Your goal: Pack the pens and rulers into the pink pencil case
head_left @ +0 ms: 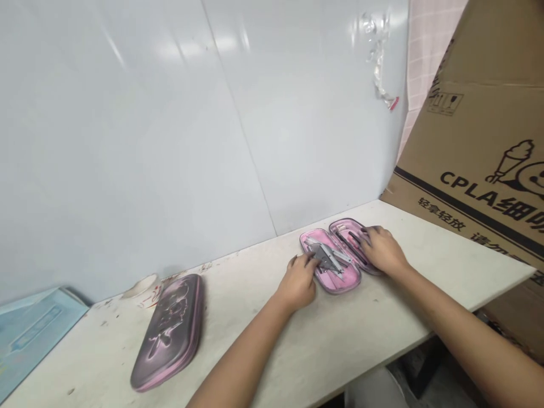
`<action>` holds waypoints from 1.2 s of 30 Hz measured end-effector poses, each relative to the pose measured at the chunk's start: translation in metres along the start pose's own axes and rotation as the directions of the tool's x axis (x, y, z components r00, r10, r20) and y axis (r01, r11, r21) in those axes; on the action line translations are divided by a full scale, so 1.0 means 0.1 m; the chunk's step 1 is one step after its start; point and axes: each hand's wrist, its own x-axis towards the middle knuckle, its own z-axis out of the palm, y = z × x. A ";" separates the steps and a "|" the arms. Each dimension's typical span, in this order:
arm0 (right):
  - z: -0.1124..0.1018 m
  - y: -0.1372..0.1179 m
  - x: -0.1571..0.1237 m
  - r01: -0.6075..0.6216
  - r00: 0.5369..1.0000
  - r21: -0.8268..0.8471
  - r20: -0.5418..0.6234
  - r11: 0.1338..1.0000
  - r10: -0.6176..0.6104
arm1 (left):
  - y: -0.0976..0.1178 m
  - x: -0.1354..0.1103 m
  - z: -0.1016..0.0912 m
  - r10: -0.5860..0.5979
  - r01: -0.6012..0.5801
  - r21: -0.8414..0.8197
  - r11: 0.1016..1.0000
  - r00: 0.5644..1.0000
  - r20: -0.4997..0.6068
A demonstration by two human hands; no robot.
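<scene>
An open pink manicure case (340,280) lies on the white tabletop (331,345), with metal tools held in both halves. My left hand (298,281) rests at the case's left edge, fingers curled and pinching a metal nail clipper (326,258) in the left half. My right hand (383,249) lies over the right half, its fingers bent onto the dark slim tools (355,238) there; what it grips is hidden.
A closed dark purple-pink zip case (170,331) lies to the left. A small white dish (140,286) sits by the wall. A blue box (29,334) is at far left, a large cardboard box (480,141) at right. The table's front edge runs diagonally below my arms.
</scene>
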 end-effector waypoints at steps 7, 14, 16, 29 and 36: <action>0.09 0.37 0.03 -0.029 0.998 -0.087 0.047 0.996 0.033 | 0.11 0.37 -0.02 0.172 -0.182 0.029 0.983 0.963 0.207; 0.21 0.34 0.20 -0.034 0.995 0.029 0.094 0.999 0.031 | 0.12 0.37 -0.14 0.196 -0.204 0.008 0.979 0.947 0.256; 0.26 0.26 0.28 0.012 0.994 0.076 0.112 0.997 -0.021 | 0.12 0.30 -0.17 0.176 -0.188 0.025 0.982 0.949 0.260; 0.62 -0.26 0.62 -0.086 0.984 0.395 0.176 0.915 0.016 | 0.00 -0.14 -0.25 0.056 -0.055 -0.014 0.998 0.975 0.216; 0.61 -0.15 0.55 -0.096 0.971 0.507 0.238 0.856 -0.033 | -0.17 -0.23 -0.27 0.122 -0.118 -0.043 0.992 0.987 0.105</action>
